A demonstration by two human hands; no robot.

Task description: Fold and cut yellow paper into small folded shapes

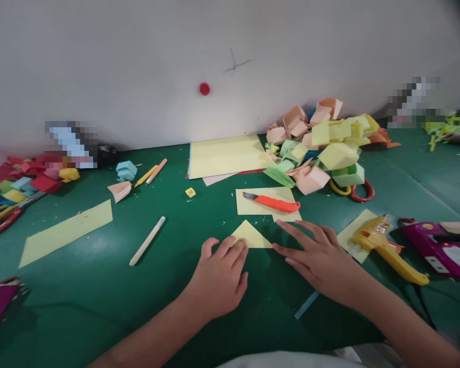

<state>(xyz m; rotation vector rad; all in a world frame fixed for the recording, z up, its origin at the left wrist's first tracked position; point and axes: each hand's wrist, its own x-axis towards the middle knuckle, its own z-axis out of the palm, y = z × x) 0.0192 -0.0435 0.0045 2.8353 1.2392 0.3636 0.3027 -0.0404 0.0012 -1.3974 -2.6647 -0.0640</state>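
1. Far to the left of the yellow triangle [251,236], a yellow paper strip [65,232] and a white stick [147,240] are seen on the green table [99,286], well apart from it.
2. On the triangle's lower left corner the left hand [218,276] is laid. The fingers are slightly bent and press the paper down, and nothing is gripped. With uneven pressure the paper could be slid and the crease spoiled.
3. Just behind the triangle an orange knife [272,203] is lying on a yellow sheet [249,207]. Its blade seems pushed out, so a reaching finger could be cut.
4. At the triangle's right corner the right hand [318,260] is held flat, with the fingers spread and nothing in them. Whether the paper is touched cannot be told.
5. Behind the triangle, to the right, folded paper boxes [322,148] are heaped. What is in them cannot be seen.
6. Further right of the triangle a yellow glue gun [387,248] is resting partly on paper, which could be scorched if the gun is hot.
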